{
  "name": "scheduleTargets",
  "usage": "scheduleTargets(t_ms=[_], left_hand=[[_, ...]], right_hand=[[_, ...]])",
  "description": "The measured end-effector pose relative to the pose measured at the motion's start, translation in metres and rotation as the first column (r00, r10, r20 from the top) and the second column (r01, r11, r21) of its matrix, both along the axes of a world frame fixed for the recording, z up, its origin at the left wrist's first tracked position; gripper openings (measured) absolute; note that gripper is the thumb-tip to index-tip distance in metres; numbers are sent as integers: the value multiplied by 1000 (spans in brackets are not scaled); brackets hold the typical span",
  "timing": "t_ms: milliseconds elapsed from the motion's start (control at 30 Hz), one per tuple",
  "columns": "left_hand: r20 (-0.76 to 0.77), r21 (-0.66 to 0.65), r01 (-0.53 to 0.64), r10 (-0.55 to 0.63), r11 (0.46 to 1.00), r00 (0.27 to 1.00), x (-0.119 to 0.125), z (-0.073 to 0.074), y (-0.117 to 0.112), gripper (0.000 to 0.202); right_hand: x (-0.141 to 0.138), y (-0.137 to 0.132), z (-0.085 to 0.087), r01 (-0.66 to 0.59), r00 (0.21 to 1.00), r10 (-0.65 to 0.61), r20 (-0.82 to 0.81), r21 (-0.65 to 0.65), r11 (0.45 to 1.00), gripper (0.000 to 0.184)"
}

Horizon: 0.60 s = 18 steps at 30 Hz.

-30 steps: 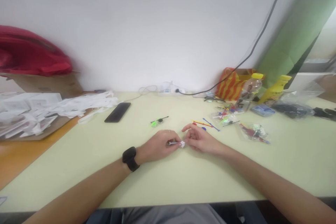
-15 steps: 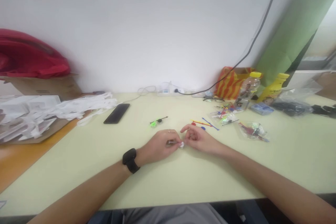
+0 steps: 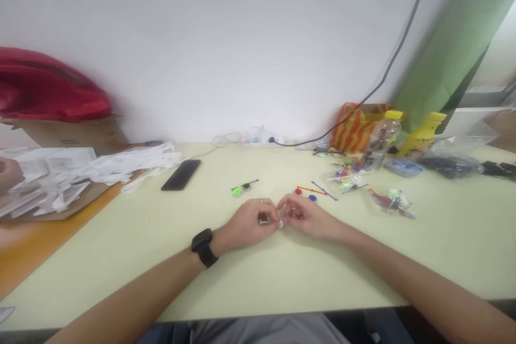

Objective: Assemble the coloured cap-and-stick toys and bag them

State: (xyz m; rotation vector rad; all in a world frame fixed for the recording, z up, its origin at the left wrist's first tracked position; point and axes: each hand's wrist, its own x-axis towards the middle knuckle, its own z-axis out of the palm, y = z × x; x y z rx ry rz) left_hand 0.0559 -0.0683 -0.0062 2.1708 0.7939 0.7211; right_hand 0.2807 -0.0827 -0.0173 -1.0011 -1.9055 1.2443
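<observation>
My left hand (image 3: pixel 255 220) is closed in a pinch on a thin white plastic stick (image 3: pixel 264 222), seen between its thumb and fingers. At its fingertips is a small white disc (image 3: pixel 281 223). My right hand (image 3: pixel 303 215) meets it from the other side, fingers curled, thumb and forefinger closed at the disc. The fingertips partly hide both white pieces. Beyond the hands lie a red disc (image 3: pixel 298 191), a blue disc (image 3: pixel 312 198), a yellow-and-red arrow-like stick (image 3: pixel 311 189) and a blue stick (image 3: pixel 325 191). A green disc (image 3: pixel 237 191) and a black disc with a black arrow (image 3: pixel 246 186) lie to the left.
A black phone (image 3: pixel 181 174) lies back left. Clear bags of coloured parts (image 3: pixel 392 202) are on the right, near a bottle (image 3: pixel 381 140) and a yellow bottle (image 3: pixel 421 137). White straps (image 3: pixel 133 161) pile up left, where another person's hand (image 3: pixel 8 173) shows.
My right forefinger has come down and my right hand has closed in on the white disc against my left fingertips. Another person's hand has appeared at the far left.
</observation>
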Motion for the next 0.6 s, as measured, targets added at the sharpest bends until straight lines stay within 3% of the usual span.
scheduleTargets(t_ms=[433, 600], left_hand=[[-89, 66, -52, 58, 996, 994, 1, -2, -1, 15], [-16, 42, -110, 110, 993, 994, -6, 1, 1, 23]], right_hand=[[2, 4, -3, 5, 1000, -5, 21, -11, 1000, 21], [6, 3, 1, 85, 992, -89, 90, 50, 995, 25]])
